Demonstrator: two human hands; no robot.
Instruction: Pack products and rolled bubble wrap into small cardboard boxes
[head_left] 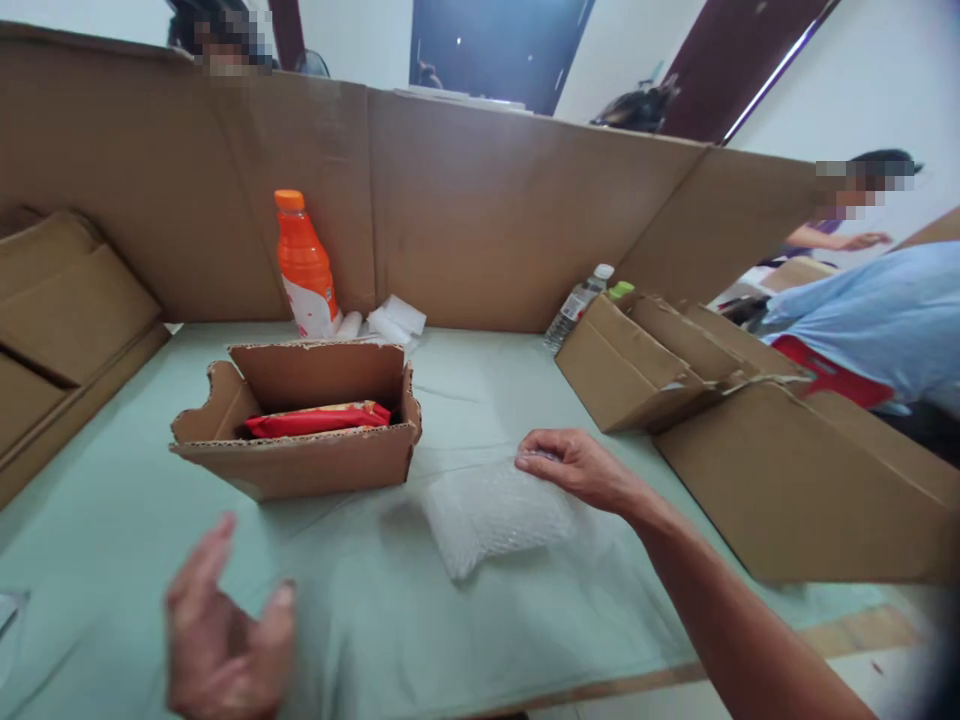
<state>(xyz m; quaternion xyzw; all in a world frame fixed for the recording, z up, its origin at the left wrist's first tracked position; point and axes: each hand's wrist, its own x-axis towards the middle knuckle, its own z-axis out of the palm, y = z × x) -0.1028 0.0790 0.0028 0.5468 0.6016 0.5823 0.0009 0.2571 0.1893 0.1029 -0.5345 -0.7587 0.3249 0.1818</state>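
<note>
My right hand [574, 465] rests on the far right corner of a folded piece of bubble wrap [495, 515] lying on the pale green table [465, 400]; its fingers are curled down and pinch that corner. My left hand [225, 635] hovers low at the front left, blurred, fingers apart and holding nothing. Between them, further back, stands a small open cardboard box [300, 460] with a red packet [319, 418] inside.
An orange drink bottle [304, 265] and white wrapped pieces [394, 320] stand at the back by the cardboard wall [487, 200]. Cardboard boxes [675, 360] and a clear water bottle [576, 305] are at the right. Flat cardboard [67, 320] is stacked left. Other people work behind and right.
</note>
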